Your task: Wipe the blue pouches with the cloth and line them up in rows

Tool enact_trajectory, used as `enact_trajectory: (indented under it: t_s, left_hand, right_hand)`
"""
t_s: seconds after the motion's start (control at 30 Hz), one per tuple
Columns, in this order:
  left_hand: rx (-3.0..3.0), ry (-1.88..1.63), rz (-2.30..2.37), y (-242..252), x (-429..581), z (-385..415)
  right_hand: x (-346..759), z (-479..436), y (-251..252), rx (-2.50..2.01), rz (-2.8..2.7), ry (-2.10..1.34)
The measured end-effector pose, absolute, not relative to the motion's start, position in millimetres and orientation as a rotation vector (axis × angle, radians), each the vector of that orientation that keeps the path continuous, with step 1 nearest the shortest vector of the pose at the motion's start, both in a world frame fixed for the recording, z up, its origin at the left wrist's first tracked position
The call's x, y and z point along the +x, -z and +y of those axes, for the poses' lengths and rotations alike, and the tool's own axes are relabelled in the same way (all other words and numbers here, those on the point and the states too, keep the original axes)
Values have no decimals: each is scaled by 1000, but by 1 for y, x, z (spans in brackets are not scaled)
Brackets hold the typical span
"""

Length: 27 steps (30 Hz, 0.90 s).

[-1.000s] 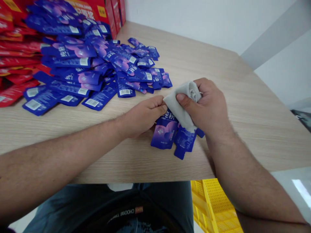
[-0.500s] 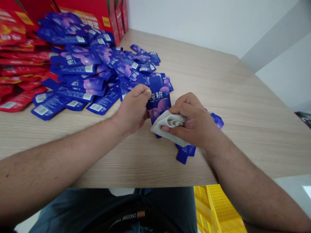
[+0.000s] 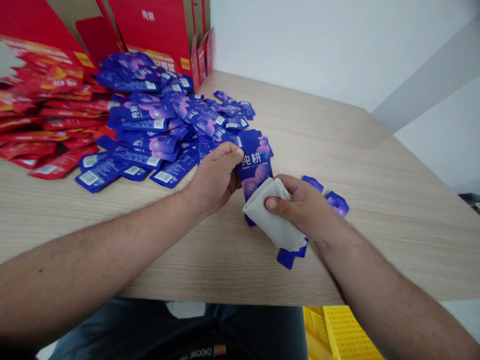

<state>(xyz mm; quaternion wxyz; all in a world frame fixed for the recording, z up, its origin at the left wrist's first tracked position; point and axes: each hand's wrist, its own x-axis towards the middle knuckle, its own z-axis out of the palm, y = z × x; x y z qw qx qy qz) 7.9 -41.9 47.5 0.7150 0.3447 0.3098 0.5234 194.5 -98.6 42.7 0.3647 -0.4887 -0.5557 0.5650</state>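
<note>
Between thumb and fingers, my left hand (image 3: 219, 175) pinches the left edge of a blue-purple pouch (image 3: 254, 159) with white lettering and pink fruit shapes. My right hand (image 3: 300, 205) is closed on a folded whitish cloth (image 3: 272, 212), thumb on top. The cloth lies over the pouch's lower end and hides it. Under and beside the right hand, a few more blue pouches (image 3: 337, 203) lie on the table, partly covered by the hand and cloth.
A heap of blue pouches (image 3: 146, 127) spreads over the wooden table (image 3: 195, 272) at the left. Beside it are stacked red pouches (image 3: 69, 122), with red cartons (image 3: 153, 30) behind. A yellow plastic crate (image 3: 347, 332) stands below the table's front edge.
The right hand has turned, so the cloth now shows its flat folded side instead of its rolled end. My left hand keeps its pinch on the pouch. The camera view has shifted somewhat.
</note>
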Motion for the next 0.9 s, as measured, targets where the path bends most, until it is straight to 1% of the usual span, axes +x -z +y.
enact_trajectory:
  t_s: [0.13,0.27,0.47,0.67,0.77,0.9]
  left_hand:
    - [685,-1029,585,-45,-1,-34]
    - [679,-991,591,-42,-4,-28]
    - [794,-983,471,-35,-5,-26]
    - [877,-996,458,-33,-5,-24]
    - [928,-1045,506,-36,-4,-24]
    - [970,-1089,596,-39,-1,-27]
  right_hand:
    - [197,-99,-43,-1020,-1187,-1779]
    - [201,-100,-41,-911,-1091,-1917]
    - [205,-100,-32,-879,-978,-1869]
    - [201,-102,-37,-908,-1026,-1857]
    - [203,-101,-45,-993,-1101,-1809]
    - [213,-99,-60,-1168,-1192,-1662]
